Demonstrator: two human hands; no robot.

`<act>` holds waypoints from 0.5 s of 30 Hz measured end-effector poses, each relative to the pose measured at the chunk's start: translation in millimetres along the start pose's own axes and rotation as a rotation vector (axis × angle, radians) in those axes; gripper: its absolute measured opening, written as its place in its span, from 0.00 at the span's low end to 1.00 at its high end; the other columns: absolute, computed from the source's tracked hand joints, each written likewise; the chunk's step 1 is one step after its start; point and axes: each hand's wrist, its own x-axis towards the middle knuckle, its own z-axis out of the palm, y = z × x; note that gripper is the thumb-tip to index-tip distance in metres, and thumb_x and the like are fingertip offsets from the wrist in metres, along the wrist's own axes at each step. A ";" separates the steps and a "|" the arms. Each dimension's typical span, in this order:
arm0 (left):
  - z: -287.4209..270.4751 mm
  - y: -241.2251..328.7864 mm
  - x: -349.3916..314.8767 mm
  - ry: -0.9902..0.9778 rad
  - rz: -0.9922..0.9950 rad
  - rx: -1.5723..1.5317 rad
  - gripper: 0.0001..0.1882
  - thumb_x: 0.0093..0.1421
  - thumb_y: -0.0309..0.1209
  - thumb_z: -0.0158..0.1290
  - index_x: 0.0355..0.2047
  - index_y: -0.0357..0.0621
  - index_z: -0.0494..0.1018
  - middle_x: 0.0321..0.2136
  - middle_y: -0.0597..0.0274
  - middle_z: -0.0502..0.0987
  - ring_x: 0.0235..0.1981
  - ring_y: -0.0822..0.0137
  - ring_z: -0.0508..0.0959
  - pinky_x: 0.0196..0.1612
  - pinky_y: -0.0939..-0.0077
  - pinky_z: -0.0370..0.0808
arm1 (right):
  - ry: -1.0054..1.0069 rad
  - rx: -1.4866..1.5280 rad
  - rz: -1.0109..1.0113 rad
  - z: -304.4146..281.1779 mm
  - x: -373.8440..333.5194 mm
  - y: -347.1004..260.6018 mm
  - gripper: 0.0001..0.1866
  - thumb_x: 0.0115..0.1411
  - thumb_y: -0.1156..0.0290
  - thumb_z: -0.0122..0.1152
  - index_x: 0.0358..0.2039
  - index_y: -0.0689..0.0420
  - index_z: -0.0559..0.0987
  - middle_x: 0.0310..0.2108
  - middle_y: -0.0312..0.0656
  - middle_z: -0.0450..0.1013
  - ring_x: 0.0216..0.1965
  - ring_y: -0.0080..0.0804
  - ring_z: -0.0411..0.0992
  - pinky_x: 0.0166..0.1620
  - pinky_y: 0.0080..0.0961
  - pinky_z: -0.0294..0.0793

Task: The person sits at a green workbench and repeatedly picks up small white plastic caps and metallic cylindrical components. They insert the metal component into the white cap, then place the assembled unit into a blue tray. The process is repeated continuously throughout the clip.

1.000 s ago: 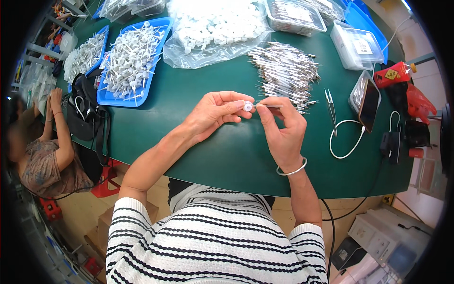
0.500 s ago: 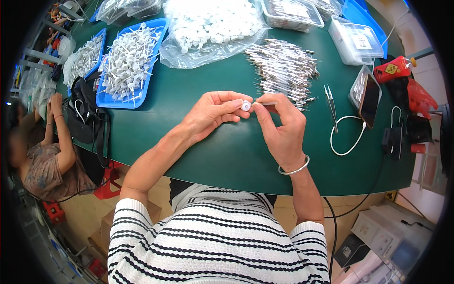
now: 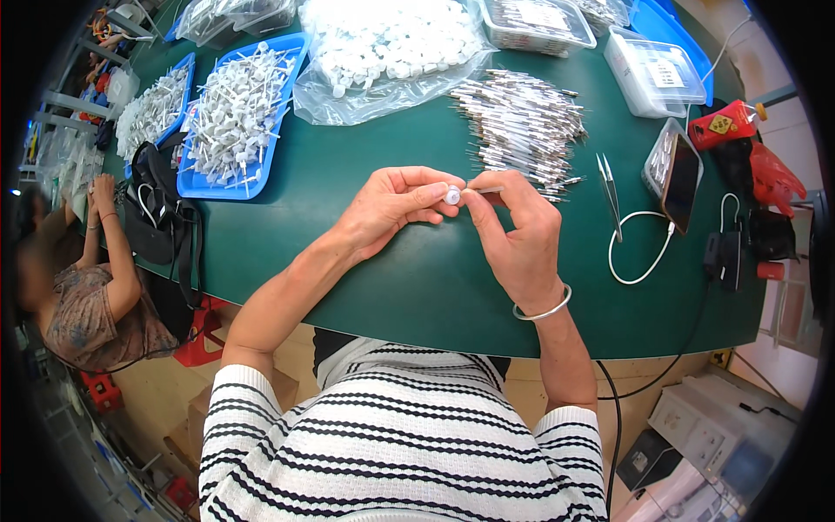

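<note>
My left hand pinches a small white plastic cap between thumb and fingers over the middle of the table. Against it, my right hand holds a thin, pale rod-like part between thumb and forefinger, its near end close to the cap. Whether the rod has entered the cap is too small to tell. Beyond my right hand lies a heap of thin metal-and-white rods. A clear bag of white caps is spread at the far middle.
Blue trays of white stemmed parts stand at the left, beside a black bag. On the right lie tweezers, a phone on a clear box, and a white cable. Another person sits at the far left.
Almost nothing differs. Both hands stay together in the same place, with only a very slight shift of the rod and the right fingers.
</note>
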 end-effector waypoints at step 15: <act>1.0 2.5 -0.5 -0.012 -0.071 -0.116 0.14 0.62 0.29 0.54 0.45 0.33 0.75 0.36 0.57 0.79 0.36 0.72 0.80 0.39 0.85 0.78 | 0.010 0.049 0.050 -0.7 0.1 -2.6 0.05 0.54 0.78 0.63 0.30 0.62 0.76 0.27 0.41 0.75 0.25 0.32 0.76 0.27 0.23 0.73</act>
